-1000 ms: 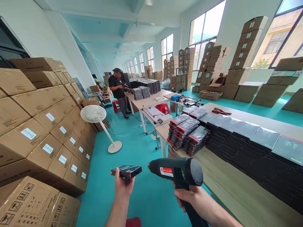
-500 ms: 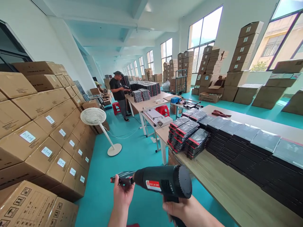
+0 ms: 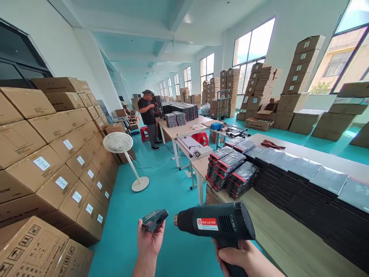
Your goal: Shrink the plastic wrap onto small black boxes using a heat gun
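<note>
My right hand (image 3: 240, 256) is wrapped round the handle of a black heat gun (image 3: 215, 221) with a red label. Its nozzle points left, with a small gap between it and a dark, flat package (image 3: 154, 220) in glossy film. That package is tilted and rests in my left hand (image 3: 150, 240), thumb and fingers at its edges. Beyond the gun, film-wrapped packs with red edges (image 3: 229, 163) are piled on the table (image 3: 268, 227), beside long stacks of black cases (image 3: 300, 200) with clear tops.
Cardboard boxes (image 3: 69, 161) are stacked along the left, near a white standing fan (image 3: 118, 143). A person (image 3: 149, 115) in dark clothes stands at a farther table. Red stools (image 3: 201, 138) and tall box piles (image 3: 301, 65) are farther back.
The heat gun has moved right, away from the package. My left hand has tilted the package so its glossy face shows more. The distant person's hand is raised higher.
</note>
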